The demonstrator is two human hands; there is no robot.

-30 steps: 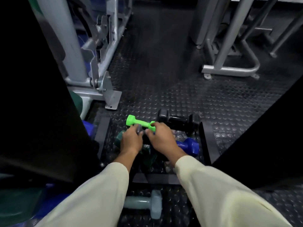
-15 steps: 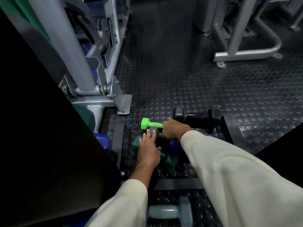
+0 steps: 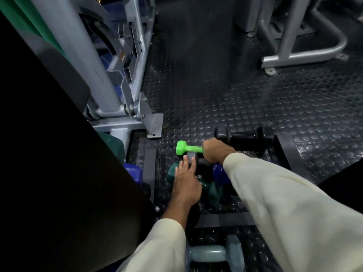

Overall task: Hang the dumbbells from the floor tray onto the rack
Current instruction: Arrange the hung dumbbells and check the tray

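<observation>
Two hands down in a floor tray of dumbbells.

Right hand (image 3: 215,150) wrapped around the handle of a bright green dumbbell (image 3: 185,148), its free head sticking out to the left above the pile. Left hand (image 3: 186,183) flat with fingers spread over a dark green dumbbell (image 3: 211,190), fingertips on a grey dumbbell (image 3: 191,155). Blue dumbbell (image 3: 221,171) tucked under the right sleeve. Black dumbbell (image 3: 243,137) along the far edge of the floor tray (image 3: 225,219). Pale blue-grey dumbbell (image 3: 216,253) on the studded floor (image 3: 245,99) just outside the near edge. Grey machine frame (image 3: 125,107) at the far left corner.
</observation>
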